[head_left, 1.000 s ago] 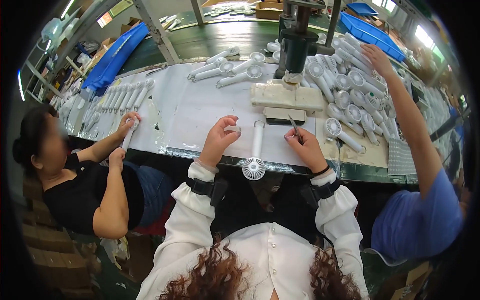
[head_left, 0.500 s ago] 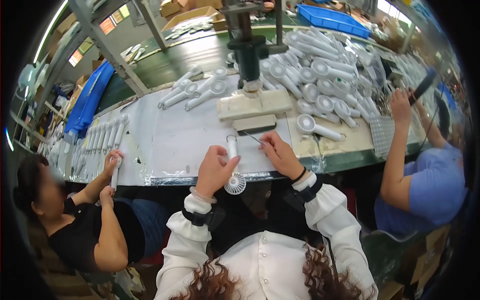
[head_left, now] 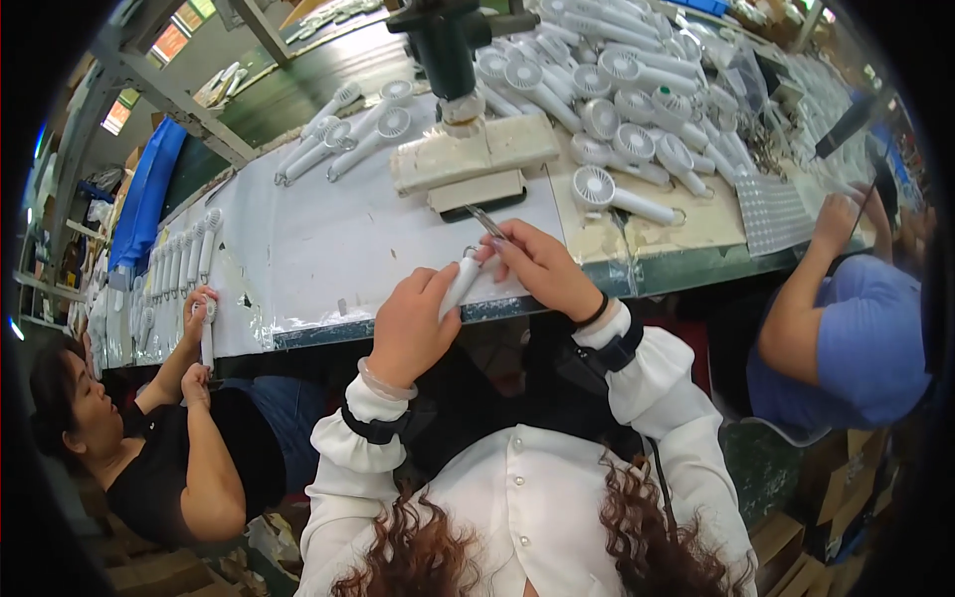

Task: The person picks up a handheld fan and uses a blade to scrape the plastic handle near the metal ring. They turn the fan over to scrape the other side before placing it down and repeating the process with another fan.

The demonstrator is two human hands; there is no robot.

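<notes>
Now the fan [head_left: 461, 284] sits in the left hand [head_left: 413, 323], whose fingers and thumb are wrapped round its white handle. A second ago it lay with its head past the tabletop's [head_left: 328, 269] near edge and that hand was spread beside it; now it slants, ring [head_left: 471, 251] end up and toward the right hand [head_left: 537, 269]. For the work under way, that seems to put the ring end within easy reach of both hands — a held piece rather than a lying one.

The right hand, fingers bent and partly drawn together, keeps the tweezers [head_left: 485, 221] gripped, their tips pointing away toward the pad [head_left: 481, 194] under the press [head_left: 443, 50]. Its fingertips come right up to the ring end; whether they touch it, or pinch something small there, I cannot tell.

The fan's head is hidden — behind the left hand or below it — and the tweezers' tips blend into the pad's dark edge. Toward the tabletop's far right corner, a heap [head_left: 637, 90] of fans overlaps too much to count; the press is cut off at the top.
</notes>
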